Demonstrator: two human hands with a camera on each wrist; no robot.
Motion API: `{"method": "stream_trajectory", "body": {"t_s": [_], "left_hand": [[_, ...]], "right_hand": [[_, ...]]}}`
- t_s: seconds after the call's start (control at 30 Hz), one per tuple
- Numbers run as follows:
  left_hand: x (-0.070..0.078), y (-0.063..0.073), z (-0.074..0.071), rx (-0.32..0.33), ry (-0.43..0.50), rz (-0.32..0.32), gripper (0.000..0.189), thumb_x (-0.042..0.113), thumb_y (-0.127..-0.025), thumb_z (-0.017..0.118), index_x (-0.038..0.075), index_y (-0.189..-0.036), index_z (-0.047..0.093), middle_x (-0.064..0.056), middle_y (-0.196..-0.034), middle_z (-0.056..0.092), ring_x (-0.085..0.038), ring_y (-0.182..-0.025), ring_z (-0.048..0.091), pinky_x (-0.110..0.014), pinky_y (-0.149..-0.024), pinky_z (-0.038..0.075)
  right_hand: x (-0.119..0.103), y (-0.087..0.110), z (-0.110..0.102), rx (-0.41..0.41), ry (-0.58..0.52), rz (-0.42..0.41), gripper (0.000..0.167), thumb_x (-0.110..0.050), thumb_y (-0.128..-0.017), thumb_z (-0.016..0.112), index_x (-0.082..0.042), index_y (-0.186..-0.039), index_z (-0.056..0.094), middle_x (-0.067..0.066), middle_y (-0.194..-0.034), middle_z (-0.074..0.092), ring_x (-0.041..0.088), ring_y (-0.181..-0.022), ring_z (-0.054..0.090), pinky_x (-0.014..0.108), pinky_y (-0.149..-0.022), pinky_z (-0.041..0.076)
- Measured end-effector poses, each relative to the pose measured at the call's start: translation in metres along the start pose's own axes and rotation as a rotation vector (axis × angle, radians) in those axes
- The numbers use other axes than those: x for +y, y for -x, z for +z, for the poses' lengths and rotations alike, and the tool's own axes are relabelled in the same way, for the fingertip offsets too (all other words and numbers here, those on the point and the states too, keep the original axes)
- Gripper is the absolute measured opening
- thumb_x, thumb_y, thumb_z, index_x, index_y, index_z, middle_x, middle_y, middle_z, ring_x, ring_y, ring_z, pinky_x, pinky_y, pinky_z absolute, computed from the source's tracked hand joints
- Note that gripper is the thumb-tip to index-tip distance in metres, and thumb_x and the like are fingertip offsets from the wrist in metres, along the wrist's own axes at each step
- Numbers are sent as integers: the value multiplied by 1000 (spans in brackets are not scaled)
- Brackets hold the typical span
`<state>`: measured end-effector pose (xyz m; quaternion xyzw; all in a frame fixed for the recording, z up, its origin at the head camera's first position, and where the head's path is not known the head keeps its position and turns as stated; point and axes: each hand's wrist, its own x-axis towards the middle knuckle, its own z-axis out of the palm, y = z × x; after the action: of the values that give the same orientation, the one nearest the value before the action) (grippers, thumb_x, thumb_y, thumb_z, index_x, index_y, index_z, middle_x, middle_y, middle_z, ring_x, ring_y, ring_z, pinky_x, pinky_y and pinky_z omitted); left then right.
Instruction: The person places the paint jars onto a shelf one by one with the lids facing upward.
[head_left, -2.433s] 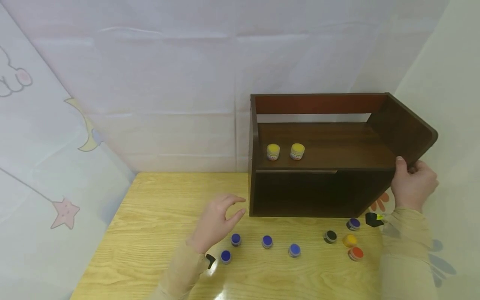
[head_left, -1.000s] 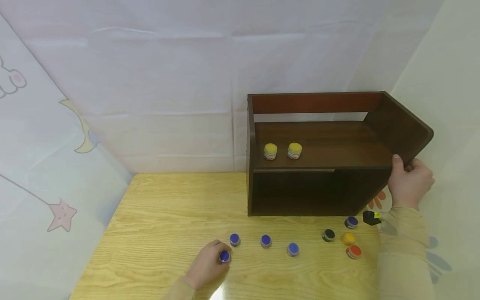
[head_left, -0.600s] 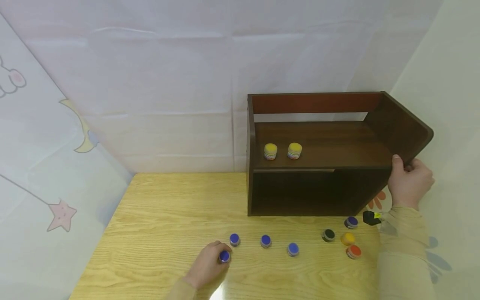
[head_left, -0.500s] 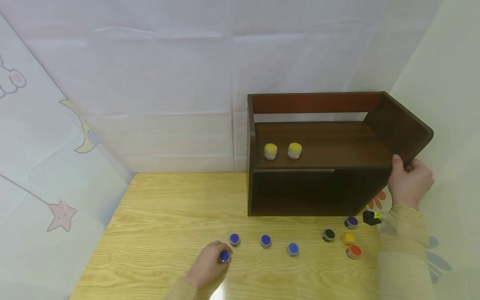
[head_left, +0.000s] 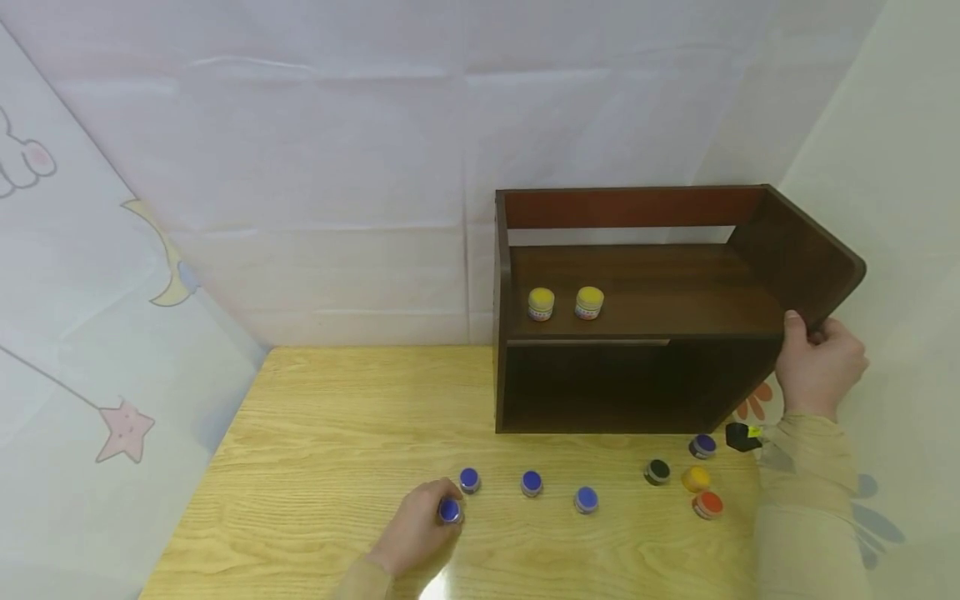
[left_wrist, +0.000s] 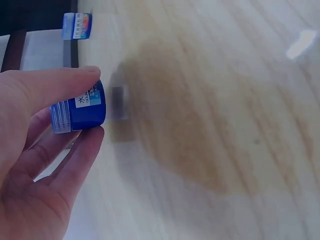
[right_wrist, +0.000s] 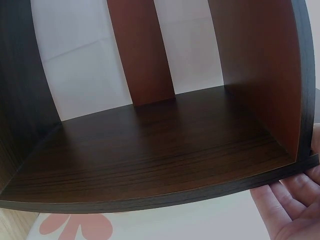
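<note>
My left hand (head_left: 412,529) pinches a small blue paint jar (left_wrist: 87,112) between thumb and fingers at the front of the table. In the left wrist view its labelled side shows, with its base close over the wood. Beside it stands another blue jar (head_left: 469,480). On the right, my right hand (head_left: 821,367) grips the side panel of a dark brown shelf (head_left: 645,275) where it meets the upper board. The right wrist view shows its fingers (right_wrist: 272,207) under the panel's edge. Two yellow-lidded jars, one left (head_left: 541,304) and one right (head_left: 589,303), sit on the upper board.
Along the table (head_left: 337,417) stand two more blue jars, one darker (head_left: 531,483) and one lighter (head_left: 587,500). Near the shelf's right foot cluster a black (head_left: 657,472), a purple (head_left: 702,447), a yellow-orange (head_left: 696,478) and a red jar (head_left: 707,505). Patterned cloth hangs around.
My left hand has come down from beside the shelf to the nearest blue jar and taken hold of it. Lately it has barely shifted. My right hand keeps its grip on the shelf.
</note>
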<state>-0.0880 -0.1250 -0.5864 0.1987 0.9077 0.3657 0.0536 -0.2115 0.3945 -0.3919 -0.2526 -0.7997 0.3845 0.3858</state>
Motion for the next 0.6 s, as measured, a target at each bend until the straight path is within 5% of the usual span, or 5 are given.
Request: {"method": "stream_trajectory", "body": {"t_s": [0.33,0.6], "left_hand": [[6,-2,-8,34,37,20,24,2,-85,79,8,-106,68,-3,-105,70,-26,-102,67,-37,-88,57],[11,-11,-18,103,-41,37,31,6,-81,85,9,-107,68,-3,-102,72,-22,-95,68,-39,-84,58]], "right_hand": [[-1,2,0,-3,0,4,32,-32,-94,64,-23,-65,54,-31,-49,38,-3,-53,37,23,-55,28],[1,1,0,-16,-5,16,31,-34,-95,63,-20,-68,56,-32,-50,39,-4,-54,38,22,-56,29]]}}
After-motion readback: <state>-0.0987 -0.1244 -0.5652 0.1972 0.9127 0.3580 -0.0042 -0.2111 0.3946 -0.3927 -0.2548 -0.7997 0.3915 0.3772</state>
